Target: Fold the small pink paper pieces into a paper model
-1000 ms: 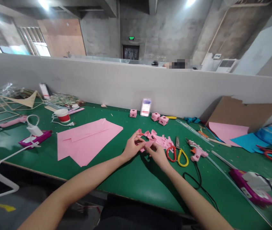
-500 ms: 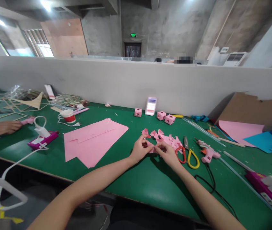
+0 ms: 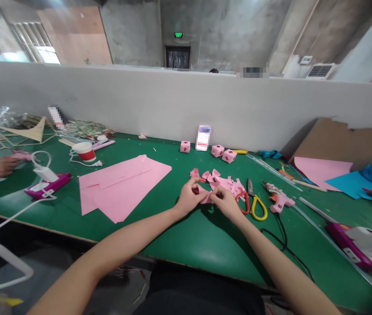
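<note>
A small folded piece of pink paper (image 3: 206, 197) is pinched between my two hands above the green table. My left hand (image 3: 190, 195) grips its left side with thumb and forefinger, while my right hand (image 3: 224, 201) pinches the right side. Just beyond lie cut pink paper scraps (image 3: 228, 184). Scissors (image 3: 251, 199) with one red and one yellow handle rest beside my right hand. Farther back stand pink paper cubes with dark diamond-shaped openings, one on the left (image 3: 185, 146) and two together on the right (image 3: 229, 156).
Large pink sheets (image 3: 123, 188) lie to the left, near a purple power strip (image 3: 59, 184) and a red-and-white cup (image 3: 85, 152). At right are a pink glue gun (image 3: 279, 199) and another power strip (image 3: 353, 249). A co-worker's hand (image 3: 4, 166) reaches in at far left.
The camera view has shifted slightly, so the table's things appear higher and further left. Both my hands keep hold of the pink paper, with little change in grip.
</note>
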`<action>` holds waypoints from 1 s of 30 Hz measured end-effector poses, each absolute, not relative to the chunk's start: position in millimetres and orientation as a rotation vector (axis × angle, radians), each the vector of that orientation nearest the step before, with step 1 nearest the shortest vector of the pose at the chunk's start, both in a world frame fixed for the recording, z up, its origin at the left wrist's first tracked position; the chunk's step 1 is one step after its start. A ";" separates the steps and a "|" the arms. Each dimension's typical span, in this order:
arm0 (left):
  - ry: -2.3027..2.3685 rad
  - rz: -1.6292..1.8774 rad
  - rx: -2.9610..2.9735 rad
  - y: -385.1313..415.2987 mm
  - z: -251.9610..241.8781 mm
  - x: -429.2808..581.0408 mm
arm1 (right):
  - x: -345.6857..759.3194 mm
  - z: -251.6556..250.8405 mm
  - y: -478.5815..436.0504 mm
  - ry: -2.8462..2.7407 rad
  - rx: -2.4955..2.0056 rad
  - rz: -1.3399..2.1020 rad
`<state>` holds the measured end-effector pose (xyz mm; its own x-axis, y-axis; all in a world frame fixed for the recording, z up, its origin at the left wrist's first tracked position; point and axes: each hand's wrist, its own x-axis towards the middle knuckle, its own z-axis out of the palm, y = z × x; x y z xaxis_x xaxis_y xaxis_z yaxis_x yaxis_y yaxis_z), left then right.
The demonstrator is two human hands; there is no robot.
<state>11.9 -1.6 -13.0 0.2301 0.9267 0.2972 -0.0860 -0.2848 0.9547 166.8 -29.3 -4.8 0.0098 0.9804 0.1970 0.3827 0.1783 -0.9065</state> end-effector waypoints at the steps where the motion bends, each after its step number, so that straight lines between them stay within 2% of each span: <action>1: 0.834 1.269 1.487 -1.5 -12.4 11.3 | 167.3 -4.4 -29.7 -1.527 -1.371 0.833; 30: 0.910 1.377 1.440 2.1 -6.4 6.7 | 170.8 0.6 -35.2 -1.525 -1.416 0.876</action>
